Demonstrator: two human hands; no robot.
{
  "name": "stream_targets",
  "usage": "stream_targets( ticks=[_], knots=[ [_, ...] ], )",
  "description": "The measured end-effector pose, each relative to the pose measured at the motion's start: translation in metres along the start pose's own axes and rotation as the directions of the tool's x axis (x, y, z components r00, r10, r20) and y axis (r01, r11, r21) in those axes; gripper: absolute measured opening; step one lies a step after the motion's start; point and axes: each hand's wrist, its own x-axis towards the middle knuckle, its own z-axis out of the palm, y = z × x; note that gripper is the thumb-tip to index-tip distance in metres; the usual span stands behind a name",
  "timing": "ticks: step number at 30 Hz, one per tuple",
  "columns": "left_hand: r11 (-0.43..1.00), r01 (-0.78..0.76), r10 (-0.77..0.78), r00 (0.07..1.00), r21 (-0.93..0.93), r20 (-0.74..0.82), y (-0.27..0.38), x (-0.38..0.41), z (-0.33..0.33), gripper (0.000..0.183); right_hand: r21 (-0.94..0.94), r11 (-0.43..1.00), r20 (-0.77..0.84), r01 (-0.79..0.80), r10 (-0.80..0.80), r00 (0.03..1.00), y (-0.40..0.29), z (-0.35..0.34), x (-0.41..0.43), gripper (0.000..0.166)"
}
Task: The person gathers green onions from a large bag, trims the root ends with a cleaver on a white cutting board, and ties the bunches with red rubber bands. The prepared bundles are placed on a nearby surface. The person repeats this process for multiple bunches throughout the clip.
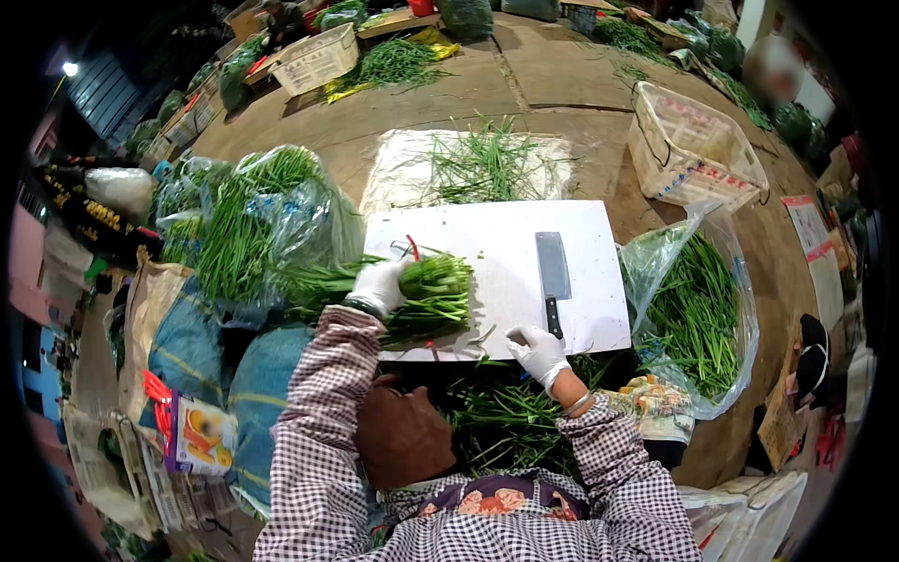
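My left hand, in a white glove, grips a bunch of green chives on the left part of a white board. The pale cut ends of the stalks point right. A red tie stands up beside the bunch. Over the board's front edge is my gloved right hand, fingers loosely curled and apart, with nothing visible in them. Just beyond it lies a cleaver, its black handle close to my fingers. Loose greens fill the dark space below the board.
Bagged chives stand left and right of the board. Blue sacks and a box with red ties are at my left. Trimmings lie on a white sheet beyond. Plastic crates stand farther off.
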Motion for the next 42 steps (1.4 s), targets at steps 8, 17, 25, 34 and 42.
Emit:
stream_targets(
  ticks=[8,17,25,34,42],
  knots=[
    [0.987,-0.040,0.004,0.976,0.158,0.219,-0.001,0.033,0.069,0.076,0.031,0.999,-0.146,0.017,-0.013,0.989,0.025,0.006,0.023,0.017],
    [0.987,-0.013,-0.015,0.985,0.160,0.171,0.007,0.025,0.066,0.097,-0.443,0.794,0.050,0.417,-0.443,0.895,-0.080,0.031,0.097,0.087],
    [0.994,-0.012,-0.015,0.972,0.113,0.234,-0.001,0.017,0.075,0.106,-0.681,0.650,0.309,0.339,-0.165,0.937,-0.033,0.101,0.157,0.081],
    [0.980,-0.064,0.024,0.978,0.187,0.205,0.000,0.038,0.089,0.123,-0.692,0.636,0.382,0.341,-0.078,0.921,-0.041,0.103,0.157,0.099],
    [0.994,-0.058,0.050,0.995,0.089,0.092,-0.004,0.030,0.106,0.114,-0.630,0.720,0.510,0.293,0.098,0.855,-0.067,0.082,0.225,0.128]
  ],
)
